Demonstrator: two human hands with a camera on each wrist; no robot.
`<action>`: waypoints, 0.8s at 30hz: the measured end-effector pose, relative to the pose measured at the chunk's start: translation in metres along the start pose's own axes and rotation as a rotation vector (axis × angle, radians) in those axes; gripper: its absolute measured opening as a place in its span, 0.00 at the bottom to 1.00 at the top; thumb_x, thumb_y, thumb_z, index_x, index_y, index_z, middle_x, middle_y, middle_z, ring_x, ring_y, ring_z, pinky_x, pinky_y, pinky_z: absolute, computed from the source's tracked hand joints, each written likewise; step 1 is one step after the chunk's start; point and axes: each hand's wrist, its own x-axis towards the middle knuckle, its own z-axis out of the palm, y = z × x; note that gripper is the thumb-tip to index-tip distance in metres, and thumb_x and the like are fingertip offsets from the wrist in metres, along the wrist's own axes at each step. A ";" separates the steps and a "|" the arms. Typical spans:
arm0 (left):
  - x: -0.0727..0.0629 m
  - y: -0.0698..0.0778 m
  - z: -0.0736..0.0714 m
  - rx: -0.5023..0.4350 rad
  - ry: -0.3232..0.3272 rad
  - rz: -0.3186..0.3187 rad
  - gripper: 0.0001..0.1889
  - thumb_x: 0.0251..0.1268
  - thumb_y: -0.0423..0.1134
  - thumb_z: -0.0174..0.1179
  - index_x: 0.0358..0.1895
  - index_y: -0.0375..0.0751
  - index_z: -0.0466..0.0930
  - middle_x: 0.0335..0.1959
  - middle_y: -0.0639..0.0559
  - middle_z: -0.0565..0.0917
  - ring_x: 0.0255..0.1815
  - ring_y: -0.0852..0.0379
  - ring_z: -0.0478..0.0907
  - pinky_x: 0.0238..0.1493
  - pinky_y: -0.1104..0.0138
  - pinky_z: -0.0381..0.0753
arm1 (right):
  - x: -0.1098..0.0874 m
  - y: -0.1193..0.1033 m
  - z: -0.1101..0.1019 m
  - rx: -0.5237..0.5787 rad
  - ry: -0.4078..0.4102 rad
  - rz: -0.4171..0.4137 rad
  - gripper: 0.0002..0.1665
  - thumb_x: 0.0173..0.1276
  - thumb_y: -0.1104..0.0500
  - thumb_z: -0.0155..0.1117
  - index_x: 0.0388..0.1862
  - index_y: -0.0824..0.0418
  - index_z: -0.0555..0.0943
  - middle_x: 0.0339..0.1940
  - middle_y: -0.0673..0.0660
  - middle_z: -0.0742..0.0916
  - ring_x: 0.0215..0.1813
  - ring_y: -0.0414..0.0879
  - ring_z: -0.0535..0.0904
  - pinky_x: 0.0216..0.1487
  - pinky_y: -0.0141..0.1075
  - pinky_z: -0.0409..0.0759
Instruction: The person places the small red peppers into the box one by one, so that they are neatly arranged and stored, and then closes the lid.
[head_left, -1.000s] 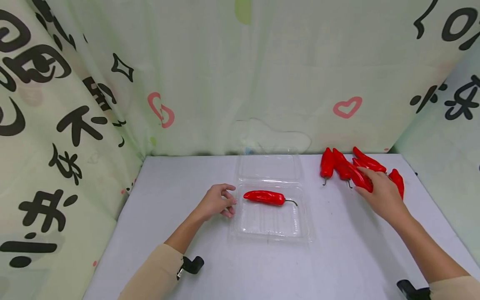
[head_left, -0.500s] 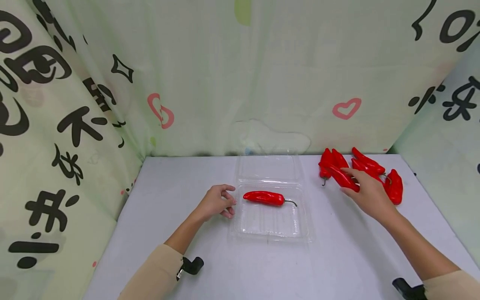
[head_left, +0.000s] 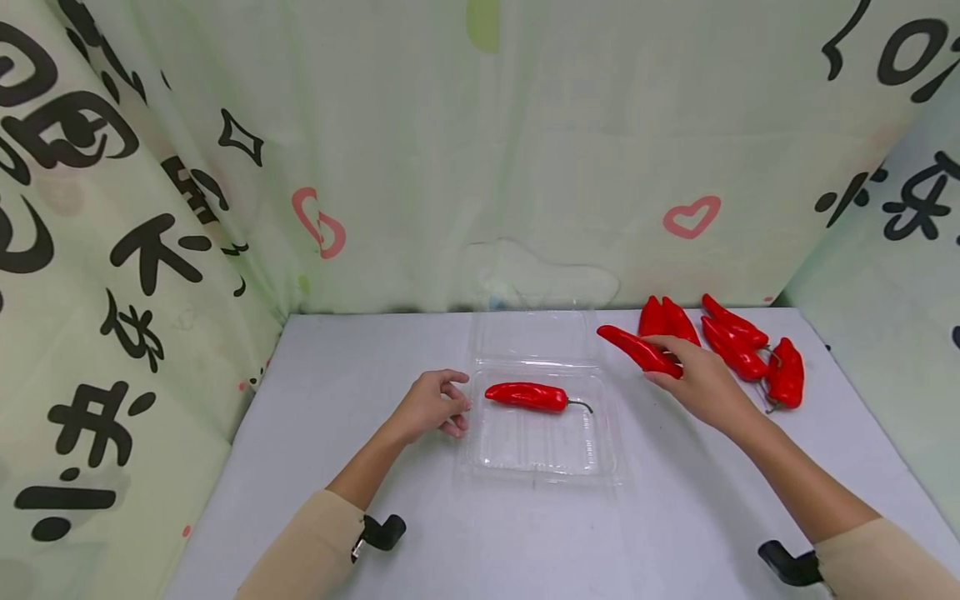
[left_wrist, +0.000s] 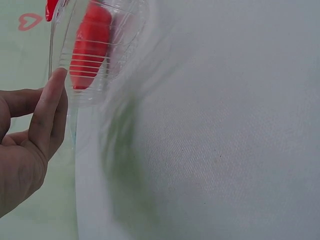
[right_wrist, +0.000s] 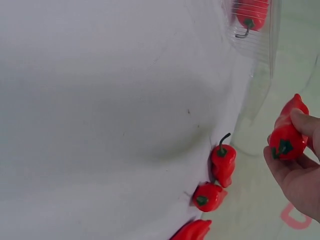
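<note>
My right hand (head_left: 705,379) pinches a red chili pepper (head_left: 636,348) by its stem half, its tip pointing left toward the container. In the right wrist view the thumb and fingers grip that pepper (right_wrist: 288,132), its green cap showing. A clear plastic clamshell container (head_left: 540,450) lies with its lid (head_left: 536,333) raised at the back. One red pepper (head_left: 527,396) lies crosswise in its base, stem to the right. My left hand (head_left: 433,404) is at the container's left rim, fingers loosely bent. In the left wrist view its fingertips meet the clear wall (left_wrist: 75,55).
Several more red peppers lie at the table's back right, among them one nearest the right edge (head_left: 786,375) and a pair (head_left: 678,321) behind my right hand. A printed curtain (head_left: 420,167) stands behind the white table (head_left: 360,350) and at both sides.
My right hand has lifted a pepper out of the pile and carried it left toward the container. The left hand and the container have stayed in place.
</note>
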 end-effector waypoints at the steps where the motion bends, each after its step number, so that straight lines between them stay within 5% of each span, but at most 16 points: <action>1: 0.000 0.000 0.000 0.003 0.000 0.002 0.26 0.71 0.27 0.63 0.70 0.32 0.71 0.42 0.33 0.83 0.26 0.46 0.87 0.29 0.63 0.90 | 0.000 -0.001 0.000 0.000 0.000 -0.006 0.43 0.60 0.60 0.79 0.72 0.67 0.71 0.57 0.74 0.82 0.54 0.67 0.78 0.43 0.56 0.90; 13: -0.002 0.001 0.001 0.014 0.008 -0.004 0.26 0.71 0.28 0.63 0.70 0.33 0.71 0.42 0.34 0.83 0.25 0.49 0.87 0.29 0.64 0.90 | 0.002 -0.024 -0.001 0.007 -0.032 -0.076 0.39 0.62 0.60 0.78 0.70 0.65 0.74 0.57 0.72 0.83 0.57 0.68 0.76 0.44 0.57 0.90; 24: -0.002 0.002 0.001 0.006 0.004 -0.002 0.26 0.71 0.28 0.63 0.70 0.32 0.71 0.43 0.34 0.83 0.25 0.48 0.87 0.29 0.63 0.90 | 0.007 -0.044 0.006 0.029 -0.098 -0.093 0.35 0.64 0.59 0.77 0.69 0.62 0.76 0.51 0.66 0.87 0.46 0.55 0.81 0.39 0.43 0.90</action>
